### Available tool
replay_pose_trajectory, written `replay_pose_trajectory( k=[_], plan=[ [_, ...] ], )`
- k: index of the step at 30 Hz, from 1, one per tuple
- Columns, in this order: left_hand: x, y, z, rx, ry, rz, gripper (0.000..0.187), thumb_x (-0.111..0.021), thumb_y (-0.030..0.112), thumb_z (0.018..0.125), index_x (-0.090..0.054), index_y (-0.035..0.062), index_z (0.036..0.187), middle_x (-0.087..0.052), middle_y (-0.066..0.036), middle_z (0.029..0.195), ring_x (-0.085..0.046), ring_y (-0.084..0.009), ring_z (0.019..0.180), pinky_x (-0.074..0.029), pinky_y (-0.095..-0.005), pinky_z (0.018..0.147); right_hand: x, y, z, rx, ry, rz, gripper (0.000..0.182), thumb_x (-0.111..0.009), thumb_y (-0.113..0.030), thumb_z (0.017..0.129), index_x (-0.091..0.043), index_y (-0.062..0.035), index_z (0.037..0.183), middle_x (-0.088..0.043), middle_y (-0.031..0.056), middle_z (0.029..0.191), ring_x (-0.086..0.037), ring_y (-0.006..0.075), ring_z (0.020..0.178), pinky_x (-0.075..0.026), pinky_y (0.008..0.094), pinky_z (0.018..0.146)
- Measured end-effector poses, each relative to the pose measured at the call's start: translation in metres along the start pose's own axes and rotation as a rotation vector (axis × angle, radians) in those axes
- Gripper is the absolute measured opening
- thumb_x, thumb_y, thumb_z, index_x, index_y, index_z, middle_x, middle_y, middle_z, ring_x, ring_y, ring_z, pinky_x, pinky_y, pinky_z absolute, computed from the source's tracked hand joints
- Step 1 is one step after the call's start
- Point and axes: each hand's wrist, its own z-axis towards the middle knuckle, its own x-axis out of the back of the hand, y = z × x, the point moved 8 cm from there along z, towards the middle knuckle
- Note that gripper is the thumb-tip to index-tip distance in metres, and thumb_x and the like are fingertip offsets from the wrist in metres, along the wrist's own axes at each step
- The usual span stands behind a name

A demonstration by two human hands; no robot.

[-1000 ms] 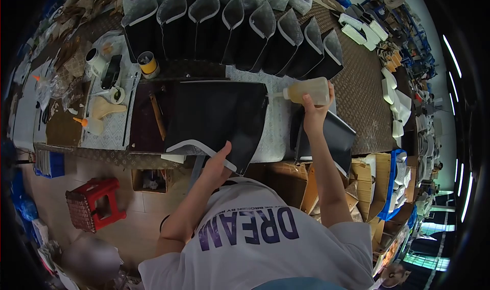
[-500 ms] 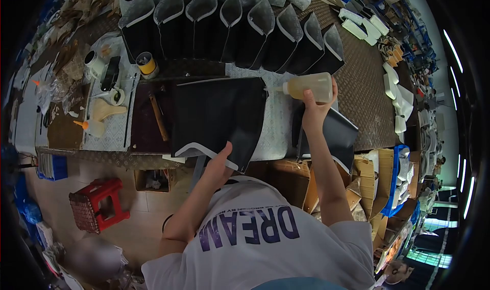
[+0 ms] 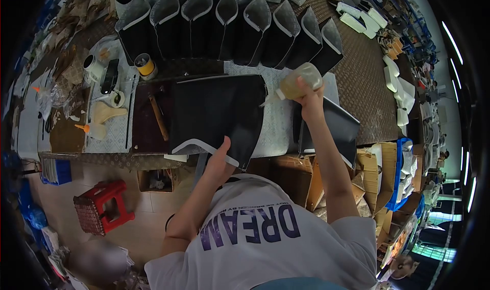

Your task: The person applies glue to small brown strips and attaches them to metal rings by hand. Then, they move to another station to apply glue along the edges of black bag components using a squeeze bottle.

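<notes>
My right hand (image 3: 312, 98) grips a translucent squeeze bottle (image 3: 302, 80) with pale yellowish liquid inside. The bottle is tilted, its thin nozzle pointing down and left, right by the right edge of a black leather-like panel (image 3: 217, 109). At the panel's near edge, which has a white folded border, my left hand (image 3: 220, 162) holds on with its thumb on top and its fingers hidden underneath. A second black piece (image 3: 334, 127) lies just right of the panel, partly behind my right forearm.
Several black pouch-like pieces (image 3: 196, 35) with grey linings stand in a row at the back. On the left are a wooden-handled tool (image 3: 158, 117), a yellow-banded can (image 3: 145, 65) and an orange-tipped bottle (image 3: 95, 130). A red stool (image 3: 103, 207) and cardboard boxes (image 3: 375, 175) stand below the table.
The bottle has gone from nearly level to a steeper tilt, its nozzle lower along the panel's right edge. My right hand has turned with it; my left hand keeps its hold.
</notes>
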Motion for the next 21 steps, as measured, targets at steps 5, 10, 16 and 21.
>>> replay_pose_trajectory(
  k=[5,10,16,21],
  plan=[
    [-0.007,0.001,0.002,-0.003,0.023,-0.046,0.053,-0.042,0.041,0.096,-0.044,-0.0020,0.128,-0.050,-0.009,0.129,-0.048,-0.0203,0.118,-0.037,-0.0325,0.101,0.003,0.004,-0.019,-0.013,-0.013,0.067,0.064,-0.078,-0.022,0.073,-0.034,-0.0093,0.117,-0.047,0.0092,0.114,-0.054,0.0233,0.104,-0.055,0.0413,0.075],
    [-0.018,0.004,0.008,-0.051,-0.097,-0.106,0.055,-0.044,0.042,0.095,-0.043,-0.0015,0.129,-0.050,-0.009,0.130,-0.048,-0.0219,0.119,-0.037,-0.0345,0.101,0.011,0.005,-0.044,-0.043,0.053,0.141,0.063,-0.076,-0.021,0.075,-0.033,-0.0094,0.119,-0.047,0.0091,0.115,-0.054,0.0224,0.104,-0.054,0.0416,0.078],
    [-0.029,0.009,0.013,-0.087,-0.129,-0.120,0.059,-0.044,0.046,0.094,-0.043,0.0002,0.130,-0.050,-0.007,0.130,-0.048,-0.0212,0.119,-0.036,-0.0337,0.101,0.018,0.008,-0.077,-0.032,0.057,0.227,0.064,-0.075,-0.023,0.077,-0.033,-0.0096,0.123,-0.047,0.0082,0.116,-0.054,0.0222,0.104,-0.052,0.0417,0.080],
    [-0.038,0.013,0.013,-0.103,-0.185,-0.107,0.059,-0.043,0.047,0.094,-0.042,0.0013,0.131,-0.050,-0.006,0.131,-0.047,-0.0197,0.120,-0.036,-0.0330,0.102,0.015,0.010,-0.109,-0.017,0.089,0.237,0.064,-0.075,-0.023,0.077,-0.034,-0.0097,0.125,-0.048,0.0084,0.116,-0.053,0.0206,0.105,-0.049,0.0381,0.082]
  ],
)
